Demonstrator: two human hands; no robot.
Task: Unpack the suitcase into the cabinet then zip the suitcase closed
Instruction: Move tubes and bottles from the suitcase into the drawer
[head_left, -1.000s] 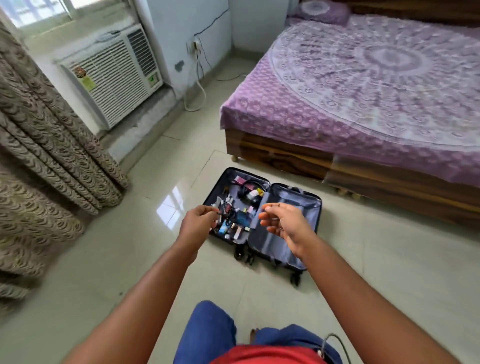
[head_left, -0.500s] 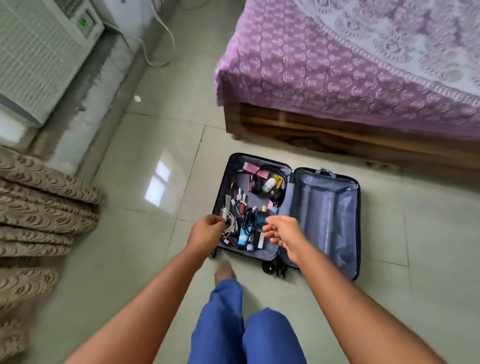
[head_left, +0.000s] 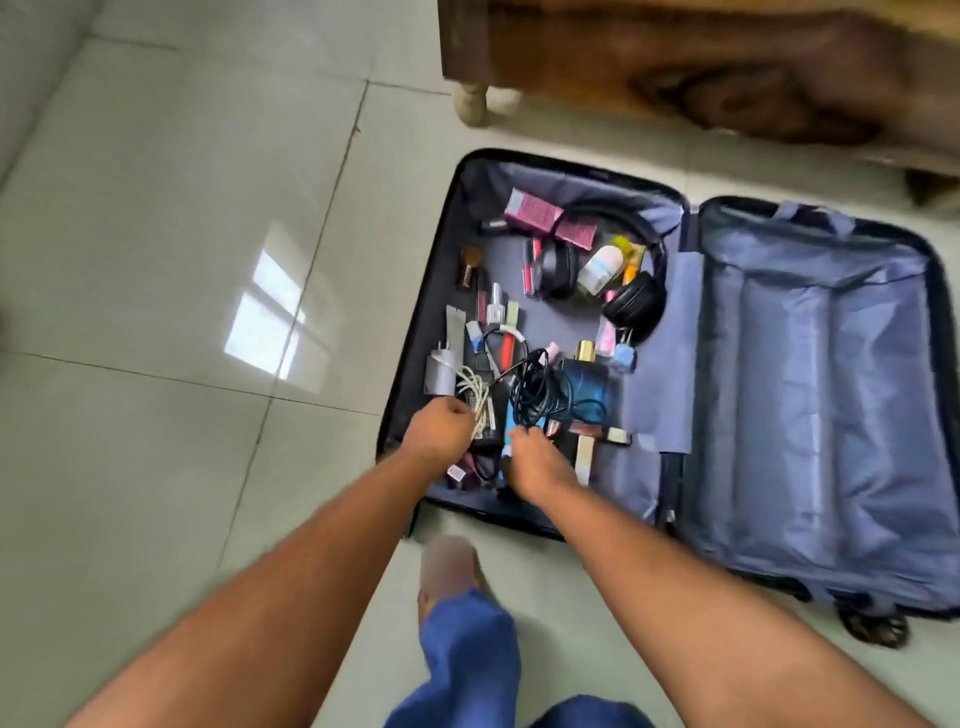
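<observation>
A dark suitcase (head_left: 810, 395) lies open flat on the tiled floor, its grey-lined lid to the right. The left half holds several small items: black headphones (head_left: 631, 304), pink boxes (head_left: 535, 210), a white bottle (head_left: 600, 267), a blue perfume bottle (head_left: 584, 384), a tangle of black cable (head_left: 532, 392) and a white charger (head_left: 440, 371). My left hand (head_left: 441, 434) is down in the near corner, its fingers curled around a bundle of white cable (head_left: 480, 400). Beside it, my right hand (head_left: 535, 460) pinches a light blue item (head_left: 511, 436). The cabinet is out of view.
A wooden bed frame (head_left: 727, 67) with a pale foot (head_left: 475, 104) stands just beyond the suitcase. Bare glossy tiles (head_left: 182, 286) spread to the left. My foot and blue trouser leg (head_left: 465, 639) are right in front of the suitcase's near edge.
I have stepped up and bent over the suitcase. Both hands have dropped from above it into its near left corner, the left closing on the white cable, the right on the blue item.
</observation>
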